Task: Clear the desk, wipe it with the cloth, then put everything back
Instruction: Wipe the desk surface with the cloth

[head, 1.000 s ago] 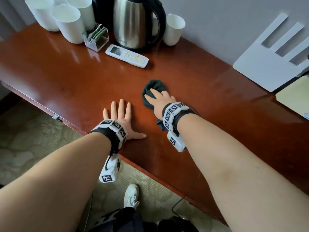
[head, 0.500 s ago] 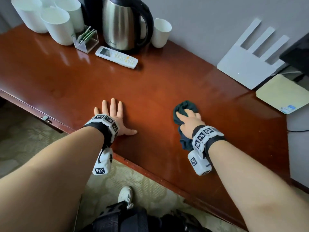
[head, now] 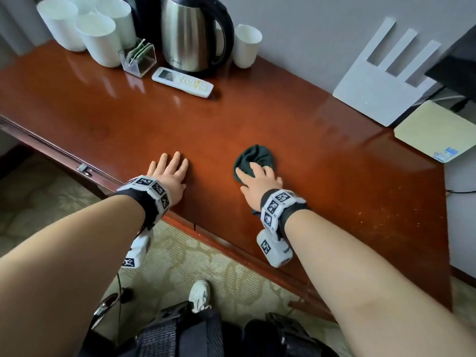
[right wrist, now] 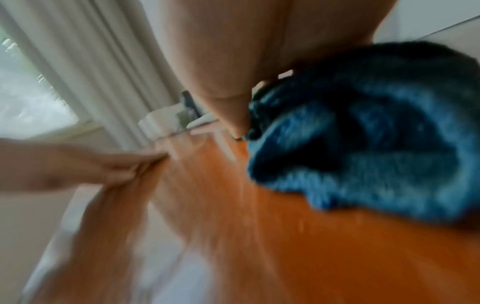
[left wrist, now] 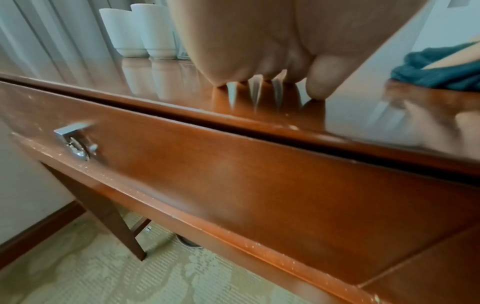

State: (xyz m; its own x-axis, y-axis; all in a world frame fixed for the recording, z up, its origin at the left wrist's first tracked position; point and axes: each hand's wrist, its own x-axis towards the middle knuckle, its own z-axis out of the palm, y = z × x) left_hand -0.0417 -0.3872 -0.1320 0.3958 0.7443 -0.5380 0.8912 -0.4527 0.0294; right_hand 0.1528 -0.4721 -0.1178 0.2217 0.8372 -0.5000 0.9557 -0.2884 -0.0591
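A dark teal cloth [head: 255, 157] lies bunched on the glossy red-brown desk [head: 116, 119], a little right of the middle and near the front edge. My right hand [head: 257, 180] lies on top of it, fingers stretched over the fabric and pressing it down. In the blurred right wrist view the cloth [right wrist: 376, 133] bulges beside the thumb of my right hand [right wrist: 233, 61]. My left hand [head: 168, 170] rests flat on the bare wood to the left, fingers spread and holding nothing. In the left wrist view, the fingertips of the left hand [left wrist: 259, 61] touch the desk top.
At the back left stand white cups [head: 100, 39], a clear sachet holder [head: 139, 60], a steel kettle [head: 190, 34], another cup [head: 247, 45] and a white remote [head: 183, 82]. A white router [head: 381, 86] and pale box [head: 435, 130] sit back right. A drawer handle [left wrist: 75, 142] is below the edge.
My right hand swept the cloth to the right across the desk, then came partway back toward the left hand. The left hand stayed flat in its place.
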